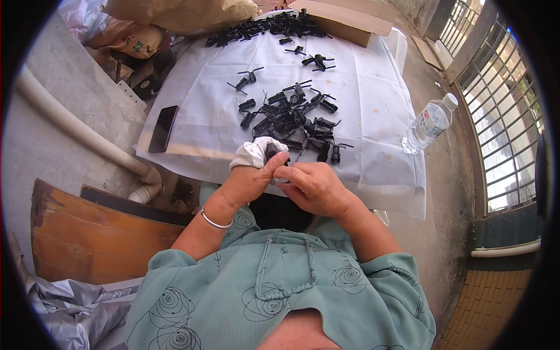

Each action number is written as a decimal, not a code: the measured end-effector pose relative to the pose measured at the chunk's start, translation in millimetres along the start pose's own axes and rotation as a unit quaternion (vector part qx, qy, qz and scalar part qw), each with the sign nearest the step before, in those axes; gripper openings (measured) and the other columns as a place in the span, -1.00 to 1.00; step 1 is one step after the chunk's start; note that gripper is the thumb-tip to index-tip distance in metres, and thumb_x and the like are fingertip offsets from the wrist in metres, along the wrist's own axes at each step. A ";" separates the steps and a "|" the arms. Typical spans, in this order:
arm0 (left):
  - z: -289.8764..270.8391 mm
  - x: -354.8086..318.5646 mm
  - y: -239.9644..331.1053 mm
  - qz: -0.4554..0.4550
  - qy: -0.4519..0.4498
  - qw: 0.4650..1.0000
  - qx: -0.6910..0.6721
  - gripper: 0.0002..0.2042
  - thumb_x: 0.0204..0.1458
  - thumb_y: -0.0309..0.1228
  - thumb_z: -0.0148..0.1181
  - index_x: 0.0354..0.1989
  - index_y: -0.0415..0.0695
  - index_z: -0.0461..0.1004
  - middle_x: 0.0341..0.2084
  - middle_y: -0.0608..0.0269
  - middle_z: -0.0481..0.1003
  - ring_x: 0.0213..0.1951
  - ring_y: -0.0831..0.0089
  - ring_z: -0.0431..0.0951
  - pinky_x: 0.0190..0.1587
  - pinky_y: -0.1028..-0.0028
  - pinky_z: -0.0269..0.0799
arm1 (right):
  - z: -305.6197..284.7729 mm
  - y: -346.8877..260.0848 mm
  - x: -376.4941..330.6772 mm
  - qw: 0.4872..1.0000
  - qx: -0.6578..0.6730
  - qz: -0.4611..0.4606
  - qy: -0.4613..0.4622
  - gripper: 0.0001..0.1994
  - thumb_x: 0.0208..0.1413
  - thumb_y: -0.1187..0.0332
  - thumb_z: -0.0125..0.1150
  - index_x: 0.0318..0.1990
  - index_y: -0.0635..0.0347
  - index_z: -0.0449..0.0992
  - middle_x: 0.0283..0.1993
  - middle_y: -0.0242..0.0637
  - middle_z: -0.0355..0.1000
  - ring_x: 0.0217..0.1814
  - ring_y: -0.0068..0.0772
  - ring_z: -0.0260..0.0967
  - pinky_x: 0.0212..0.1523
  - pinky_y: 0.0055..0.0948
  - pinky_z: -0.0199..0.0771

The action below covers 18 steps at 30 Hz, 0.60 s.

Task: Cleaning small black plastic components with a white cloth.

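Note:
My left hand [248, 184] is closed on a small black plastic part [272, 151] at the near edge of the table. White cloth [254, 153] covers the fingers of that hand; whether it is a glove or a loose rag I cannot tell. With its fingers pinched together, my right hand [319, 188] meets the left thumb and grips the near end of the same part, mostly hidden by the fingers. Just beyond both hands lies a loose heap of similar black plastic parts [286, 116], several with thin arms sticking out.
A phone [163, 129] lies at the table's left edge, and a clear water bottle [430, 123] stands at the right. More black parts [271, 28] are piled at the far end beside an open cardboard box [344, 26]. White sheeting [198, 105] covers the table.

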<state>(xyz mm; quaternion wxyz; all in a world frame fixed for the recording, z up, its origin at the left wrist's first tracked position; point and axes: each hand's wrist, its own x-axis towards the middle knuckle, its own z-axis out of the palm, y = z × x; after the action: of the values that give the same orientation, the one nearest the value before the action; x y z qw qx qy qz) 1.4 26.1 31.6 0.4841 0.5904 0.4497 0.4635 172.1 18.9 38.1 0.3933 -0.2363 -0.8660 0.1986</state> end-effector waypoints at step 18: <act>8.5 -30.1 4.8 0.000 -0.014 0.988 -0.151 -0.74 0.08 -0.49 0.06 -0.07 -0.21 0.24 -0.37 0.31 0.41 -0.49 0.69 0.40 -0.47 0.69 0.35 | 15.5 -14.7 -3.6 0.985 0.012 -0.005 0.170 -0.81 -0.11 0.47 0.28 -0.44 0.22 0.33 -0.59 -0.32 0.25 -0.66 -0.40 0.18 -0.64 -0.50 0.19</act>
<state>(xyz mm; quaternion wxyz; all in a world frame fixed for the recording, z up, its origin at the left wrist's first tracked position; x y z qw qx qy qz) 5.1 -5.4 32.1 0.5740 0.5170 0.3672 0.5181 158.4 2.5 34.3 0.5389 -0.2573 -0.7852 0.1641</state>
